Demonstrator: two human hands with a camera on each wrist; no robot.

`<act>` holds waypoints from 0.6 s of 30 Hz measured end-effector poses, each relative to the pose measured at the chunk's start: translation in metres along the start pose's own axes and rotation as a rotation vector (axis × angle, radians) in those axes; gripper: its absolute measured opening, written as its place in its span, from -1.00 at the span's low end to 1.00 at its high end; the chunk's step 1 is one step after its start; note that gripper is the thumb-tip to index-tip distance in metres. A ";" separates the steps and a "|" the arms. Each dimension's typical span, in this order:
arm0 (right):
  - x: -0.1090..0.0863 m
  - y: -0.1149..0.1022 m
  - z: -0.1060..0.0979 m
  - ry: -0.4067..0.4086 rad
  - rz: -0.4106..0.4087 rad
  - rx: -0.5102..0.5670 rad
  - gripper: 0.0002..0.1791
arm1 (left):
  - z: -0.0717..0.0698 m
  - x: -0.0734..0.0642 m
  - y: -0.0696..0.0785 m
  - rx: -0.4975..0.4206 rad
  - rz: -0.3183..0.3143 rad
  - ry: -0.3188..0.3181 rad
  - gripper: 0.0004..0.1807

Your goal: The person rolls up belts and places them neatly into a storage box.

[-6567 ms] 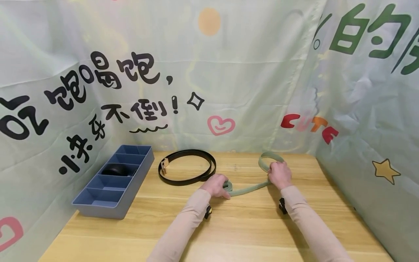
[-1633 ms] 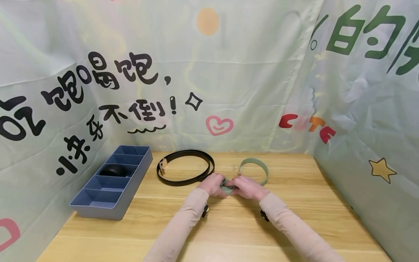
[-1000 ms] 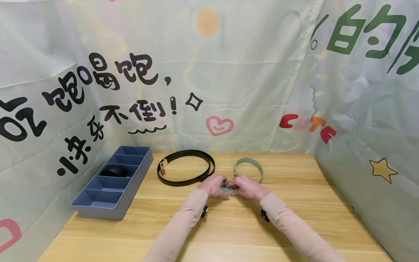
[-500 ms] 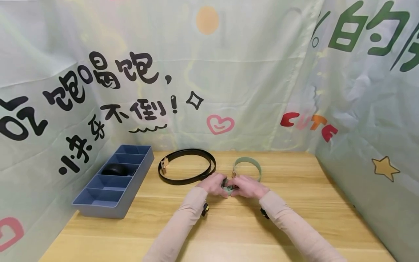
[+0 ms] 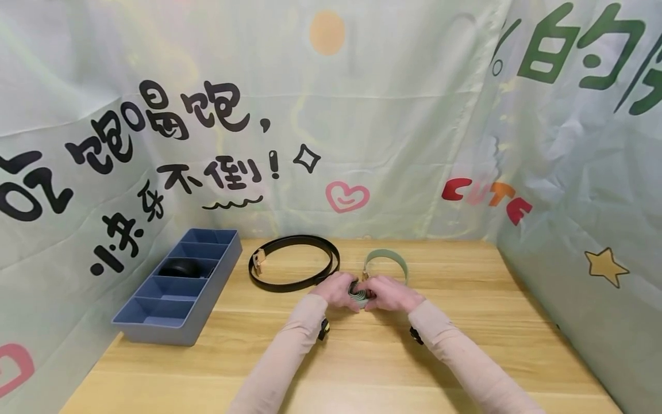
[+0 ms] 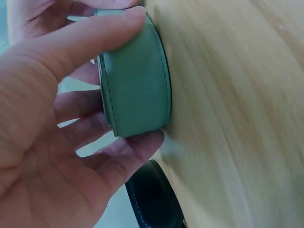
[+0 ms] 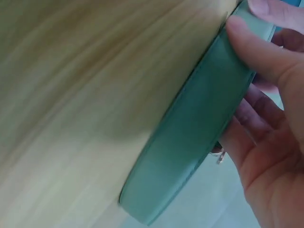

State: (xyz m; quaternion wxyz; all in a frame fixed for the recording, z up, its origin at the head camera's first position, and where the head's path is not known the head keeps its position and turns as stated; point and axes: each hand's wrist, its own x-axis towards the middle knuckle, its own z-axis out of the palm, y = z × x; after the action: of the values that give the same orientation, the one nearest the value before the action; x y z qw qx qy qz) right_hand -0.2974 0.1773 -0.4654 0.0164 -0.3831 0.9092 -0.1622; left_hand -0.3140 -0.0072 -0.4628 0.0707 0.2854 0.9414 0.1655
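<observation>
A green belt stands on edge on the table, part wound into a tight coil [image 5: 358, 298] between my two hands. My left hand [image 5: 338, 290] grips the coil from the left, thumb along the stitched outer layer and fingers round the far side, as the left wrist view shows of the belt [image 6: 135, 85]. From the right, my right hand [image 5: 391, 294] pinches the coil and strap [image 7: 194, 118] between thumb and fingers. The unwound end bends behind that hand as a loose loop [image 5: 390, 253], with a gold-coloured buckle [image 5: 365, 275] partly hidden by the fingers.
A black belt [image 5: 281, 288] with a gold-coloured buckle [image 5: 260, 261] lies in a wide loop just left of my left hand. Further left stands a blue divided tray [image 5: 209, 296], a rolled black item [image 5: 179, 268] in one compartment. Printed cloth [image 5: 403, 144] walls the table's back and sides.
The strap stretched out to the right has been wound into the coil. My right hand has come left to meet my left hand, and the loose loop has shrunk and shifted left.
</observation>
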 end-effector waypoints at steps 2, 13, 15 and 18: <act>0.002 0.000 0.000 0.012 0.001 0.001 -0.65 | 0.001 0.000 0.000 0.005 -0.022 -0.001 -0.50; -0.003 0.018 -0.001 0.111 0.062 0.184 -0.51 | -0.003 0.000 0.001 -0.025 -0.085 0.016 -0.36; -0.004 0.022 -0.003 0.142 0.125 0.178 -0.58 | -0.004 0.000 0.001 -0.022 -0.079 0.016 -0.33; -0.005 0.026 -0.004 0.197 0.174 0.117 -0.76 | -0.003 0.001 0.001 -0.004 -0.075 0.010 -0.24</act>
State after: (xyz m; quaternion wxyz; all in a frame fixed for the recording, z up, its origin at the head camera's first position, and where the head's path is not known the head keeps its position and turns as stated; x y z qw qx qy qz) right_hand -0.3124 0.1996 -0.4698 -0.0367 -0.2837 0.9251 -0.2498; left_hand -0.3149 -0.0073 -0.4594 0.0727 0.2489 0.9514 0.1660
